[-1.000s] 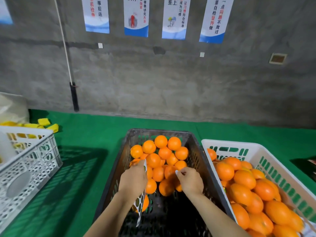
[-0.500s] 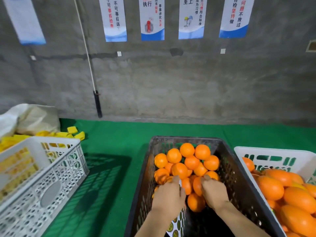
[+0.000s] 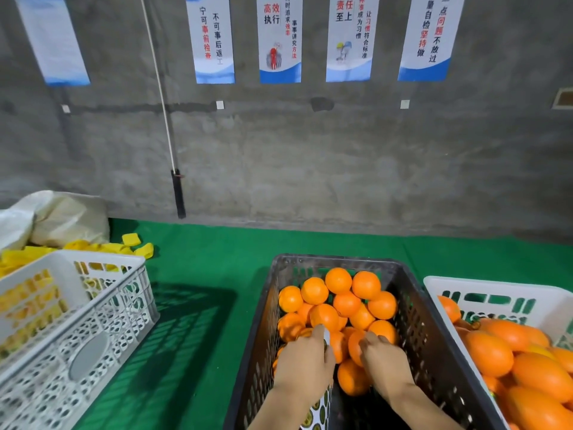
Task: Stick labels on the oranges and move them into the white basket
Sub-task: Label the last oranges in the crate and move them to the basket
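Dark crate (image 3: 412,308): black perforated plastic, on the green mat (image 3: 210,268), directly before the person. Holds the unlabelled oranges (image 3: 338,293), heaped toward its far end; the near floor is largely bare, presumably because stock is drawn from that side.

Left hand (image 3: 305,364): inside the crate, fingers curled round a label sheet (image 3: 319,411), a white backing with round dark stickers whose lower end hangs beneath the wrist. The forefinger extends toward the pile. Kept close, the sheet seems placed so the other hand can peel from it without travelling.

Right hand (image 3: 386,361): also inside the crate, fingers bent down onto one orange (image 3: 356,347) in the near row, apparently pressing a sticker to it. Whether a label is under the fingertips cannot be told; the hand covers that spot.

White basket, right (image 3: 496,285): just beside the crate, nearly full of oranges; a small label shows on at least one. Judged the destination, set within a short reach.

White basket, left (image 3: 93,308): well apart, yellow items (image 3: 136,246) behind it and showing through its wall.

Rear: grey concrete wall (image 3: 310,166) bearing printed posters (image 3: 279,38).
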The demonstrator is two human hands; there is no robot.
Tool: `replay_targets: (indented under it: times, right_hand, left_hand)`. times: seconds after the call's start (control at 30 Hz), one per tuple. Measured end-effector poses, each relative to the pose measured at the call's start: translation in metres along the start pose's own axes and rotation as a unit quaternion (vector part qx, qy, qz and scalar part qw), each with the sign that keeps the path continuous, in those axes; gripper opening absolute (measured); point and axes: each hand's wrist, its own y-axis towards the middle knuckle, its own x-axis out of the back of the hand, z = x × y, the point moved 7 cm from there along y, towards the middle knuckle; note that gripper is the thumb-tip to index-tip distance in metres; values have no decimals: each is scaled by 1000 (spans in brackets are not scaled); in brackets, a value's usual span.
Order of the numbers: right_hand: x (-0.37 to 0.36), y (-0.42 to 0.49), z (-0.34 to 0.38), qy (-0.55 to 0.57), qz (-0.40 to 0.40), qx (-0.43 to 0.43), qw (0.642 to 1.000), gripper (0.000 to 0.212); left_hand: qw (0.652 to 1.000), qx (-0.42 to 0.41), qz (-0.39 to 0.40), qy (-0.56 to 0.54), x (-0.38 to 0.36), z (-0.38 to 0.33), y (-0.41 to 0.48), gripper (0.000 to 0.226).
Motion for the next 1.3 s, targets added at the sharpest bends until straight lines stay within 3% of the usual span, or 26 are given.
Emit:
replay_targets:
  times: [0.07,0.3,0.47,0.7,0.9,1.3]
  right_hand:
    - [1,-1,-1,2,-16,-1,1000,25]
    - [2,-1,-12,79,-16,-70,994,21]
    - [-8,-10,-12,102,-7,-49,994,25]
    - [-16,-24,-15,129,-18,-35,991,52]
    - [-21,-23,-17,105,9,-64,992,66]
    - [-36,-12,-17,243,95,-109,959,91]
  left_hand:
    - [1000,4,-4,0,1,0,0,49]
    - [1000,20,-15,-10,4,6,1,49]
    - [999,20,-25,-21,5,5,1,50]
    - [999,28,-35,-11,6,7,1,47]
    - [999,31,-31,-3,4,9,4,48]
    - [998,31,-15,44,0,10,5,29]
